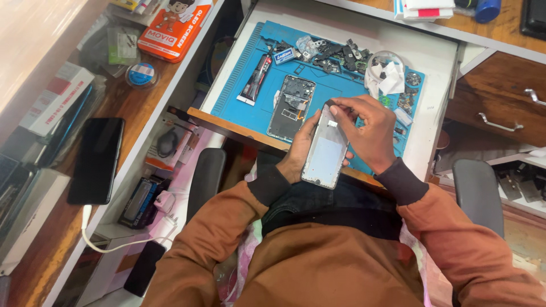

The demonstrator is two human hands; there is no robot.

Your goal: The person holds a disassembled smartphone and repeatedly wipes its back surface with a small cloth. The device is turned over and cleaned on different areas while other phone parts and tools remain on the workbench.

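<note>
phone frame point(325, 149) sits in your left hand point(296, 152), held above your lap at the near edge of the blue repair mat point(335, 85). your left fingers wrap behind and along its left edge, closed firmly on it, with its pale inner face turned up toward you. your right hand point(369, 132) comes over the top end of the frame, fingertips point(336, 104) pinched together on a small part there; whether they grip something separate or just press on the frame, you cannot tell from this view.

just beyond the frame, an opened phone body point(291, 107) lies flat on the mat, its circuit side up. to its left rests a dark glue tube point(255, 79), tilted along the mat. loose screws, brackets and small metal parts point(335, 54) scatter across the far edge of the mat, beside a crumpled white wipe point(387, 77). well apart on your left, a black smartphone point(96, 160) lies on the wooden shelf with a white cable point(102, 241) at its near end.
</note>
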